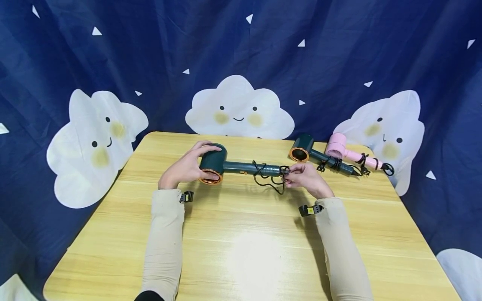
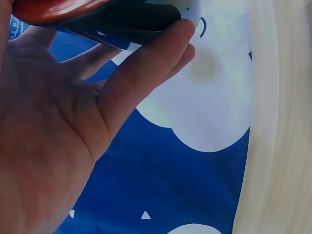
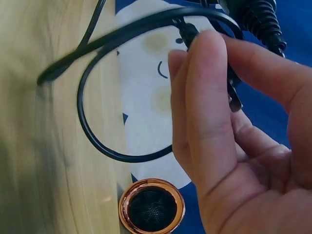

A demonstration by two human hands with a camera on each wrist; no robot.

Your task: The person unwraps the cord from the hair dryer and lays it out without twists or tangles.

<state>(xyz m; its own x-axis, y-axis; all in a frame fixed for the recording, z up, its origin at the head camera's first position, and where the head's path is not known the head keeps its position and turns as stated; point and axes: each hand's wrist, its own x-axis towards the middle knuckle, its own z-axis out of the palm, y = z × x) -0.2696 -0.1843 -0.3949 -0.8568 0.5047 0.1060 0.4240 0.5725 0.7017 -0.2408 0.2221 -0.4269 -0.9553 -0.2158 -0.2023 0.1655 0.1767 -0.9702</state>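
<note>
A dark green hair dryer [image 1: 241,168] with a copper ring [image 1: 208,181] is held over the table, its handle pointing right. My left hand [image 1: 184,169] grips its head, fingers over the top and thumb by the ring. In the left wrist view the ring [image 2: 61,12] and part of the dark body show above the palm. My right hand [image 1: 309,180] is at the handle's end, pinching a black piece of the cord [image 3: 187,33]; whether it is the plug I cannot tell. Loops of black cord [image 3: 83,114] hang around the handle.
A second dark green hair dryer [image 1: 306,144] lies at the table's back right, cord bundled at its handle. Beside it lies a pink hair dryer [image 1: 336,144] with a black cord. A blue curtain [image 1: 241,46] with white clouds stands behind the wooden table [image 1: 241,234].
</note>
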